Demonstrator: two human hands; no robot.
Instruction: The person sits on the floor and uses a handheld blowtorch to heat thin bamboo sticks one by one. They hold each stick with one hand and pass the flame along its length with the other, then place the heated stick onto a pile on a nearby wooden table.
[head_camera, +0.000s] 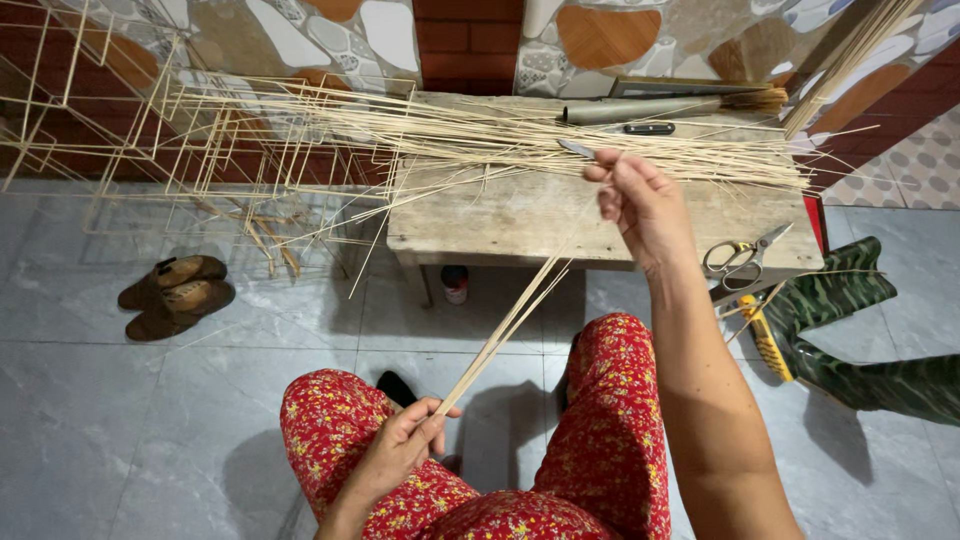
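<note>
The left hand, at six o'clock over the lap, pinches the near ends of a few thin bamboo strips. They slant toward one o'clock, where the right hand grips their far end with a small knife, above the wooden bench.

Grey tiled floor, a worn wooden bench — behind it a pebble-patterned wall with red brick.
</note>
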